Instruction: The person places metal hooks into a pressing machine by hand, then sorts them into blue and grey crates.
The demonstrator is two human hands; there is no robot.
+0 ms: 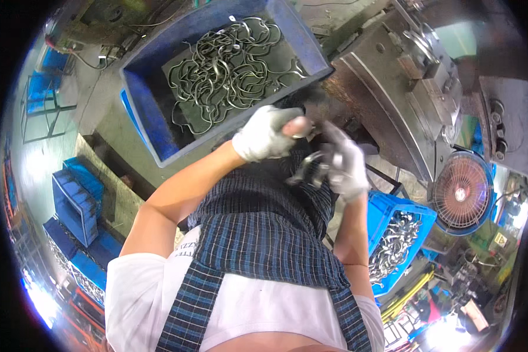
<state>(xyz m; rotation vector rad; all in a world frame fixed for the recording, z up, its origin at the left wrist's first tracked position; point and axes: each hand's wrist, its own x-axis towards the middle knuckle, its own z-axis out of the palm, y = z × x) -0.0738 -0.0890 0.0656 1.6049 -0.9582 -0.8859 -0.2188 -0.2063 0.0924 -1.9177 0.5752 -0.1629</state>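
White gloves cover both of my hands, which are close together over my lap. My left hand (267,135) is closed, with its fingers curled near the blue bin's near rim; whatever it grips, if anything, is too blurred to make out. Smeared by motion, my right hand (346,169) is beside it. Several shiny bent metal pieces (312,170) show at its palm, held by the fingers. Ahead, a large blue bin (149,126) contains a tangled heap of curved metal rods (223,73).
A heavy metal machine (387,88) stands ahead on the right. Beside me on the right are a blue crate (387,202) of small shiny metal parts and a round fan (460,193). Stacked blue crates (76,205) stand at the left.
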